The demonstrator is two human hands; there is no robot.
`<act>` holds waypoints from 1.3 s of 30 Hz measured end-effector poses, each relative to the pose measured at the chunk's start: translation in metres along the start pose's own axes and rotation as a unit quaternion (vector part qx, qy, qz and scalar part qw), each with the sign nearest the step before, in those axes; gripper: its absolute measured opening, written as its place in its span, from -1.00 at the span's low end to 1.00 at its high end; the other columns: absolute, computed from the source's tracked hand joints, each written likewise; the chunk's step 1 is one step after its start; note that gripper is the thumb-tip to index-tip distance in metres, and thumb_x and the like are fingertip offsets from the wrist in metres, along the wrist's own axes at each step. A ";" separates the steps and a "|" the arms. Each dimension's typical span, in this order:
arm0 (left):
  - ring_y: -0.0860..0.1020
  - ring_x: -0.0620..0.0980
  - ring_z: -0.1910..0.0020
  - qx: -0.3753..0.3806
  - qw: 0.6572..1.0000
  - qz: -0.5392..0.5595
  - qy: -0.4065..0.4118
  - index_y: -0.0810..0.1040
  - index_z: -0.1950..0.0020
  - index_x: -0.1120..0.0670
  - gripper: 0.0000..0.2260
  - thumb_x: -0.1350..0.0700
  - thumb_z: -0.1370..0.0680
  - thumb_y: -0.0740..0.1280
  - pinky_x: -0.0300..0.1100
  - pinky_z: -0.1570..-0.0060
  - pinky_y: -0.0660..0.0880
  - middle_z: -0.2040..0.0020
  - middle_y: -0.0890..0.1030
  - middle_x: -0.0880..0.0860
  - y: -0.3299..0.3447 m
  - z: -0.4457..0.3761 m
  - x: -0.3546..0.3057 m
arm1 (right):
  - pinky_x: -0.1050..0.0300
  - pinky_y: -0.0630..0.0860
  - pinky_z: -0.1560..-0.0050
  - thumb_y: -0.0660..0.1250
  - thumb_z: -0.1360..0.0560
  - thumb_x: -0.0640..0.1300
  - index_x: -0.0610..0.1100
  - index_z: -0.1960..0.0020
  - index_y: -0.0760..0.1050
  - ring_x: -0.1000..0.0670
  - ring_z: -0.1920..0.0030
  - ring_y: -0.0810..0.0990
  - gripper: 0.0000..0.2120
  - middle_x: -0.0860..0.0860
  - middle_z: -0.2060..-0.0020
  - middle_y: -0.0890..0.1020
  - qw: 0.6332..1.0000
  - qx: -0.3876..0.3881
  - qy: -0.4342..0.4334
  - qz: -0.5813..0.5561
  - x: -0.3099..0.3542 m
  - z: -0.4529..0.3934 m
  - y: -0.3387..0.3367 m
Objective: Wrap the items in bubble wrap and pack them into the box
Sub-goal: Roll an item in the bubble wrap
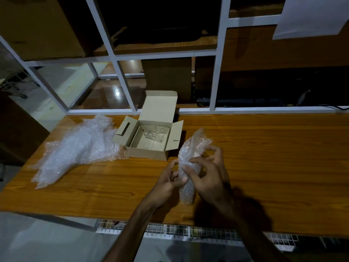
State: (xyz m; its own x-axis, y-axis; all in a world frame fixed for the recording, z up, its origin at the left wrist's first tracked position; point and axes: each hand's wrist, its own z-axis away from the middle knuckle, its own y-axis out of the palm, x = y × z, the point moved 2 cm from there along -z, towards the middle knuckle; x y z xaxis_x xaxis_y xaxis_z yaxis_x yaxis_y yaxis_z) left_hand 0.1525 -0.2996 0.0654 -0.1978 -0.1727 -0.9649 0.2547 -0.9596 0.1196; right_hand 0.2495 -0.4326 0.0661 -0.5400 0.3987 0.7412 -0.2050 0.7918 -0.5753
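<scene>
Both hands grasp one bubble-wrapped bundle (189, 168) above the wooden table (264, 157): the left hand (171, 181) curls round its lower left side, thumb pressed on the wrap, and the right hand (207, 176) pinches it from the right with bent fingers. Translucent and crinkled, the bundle stands roughly upright, its loose top flaring open; what is inside cannot be made out. Just beyond it sits an open cardboard box (151, 150), flaps spread, with a clear glass (155, 136) lying on its side inside. Left of the box lies a heap of loose bubble wrap (75, 148).
</scene>
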 end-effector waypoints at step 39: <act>0.61 0.29 -0.29 0.005 1.000 0.009 0.009 0.34 -0.55 0.07 -0.46 0.22 -0.59 0.40 0.20 -0.25 0.59 -0.31 0.64 0.26 -0.004 0.000 0.006 | -0.15 0.61 -0.18 0.48 -0.53 -0.14 -0.10 -0.03 0.64 -0.11 -0.08 0.67 -0.91 -0.08 -0.03 0.70 0.903 0.364 0.181 -0.141 0.006 -0.066 -0.039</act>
State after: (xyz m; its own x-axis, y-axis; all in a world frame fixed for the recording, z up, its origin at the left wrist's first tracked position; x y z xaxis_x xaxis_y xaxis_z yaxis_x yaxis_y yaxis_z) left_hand 0.1500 -0.2967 0.0592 -0.1756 -0.1850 -0.9669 0.2478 -0.9589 0.1384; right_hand 0.3082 -0.4299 0.1162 -0.1085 0.4585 0.8821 -0.8458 0.4236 -0.3243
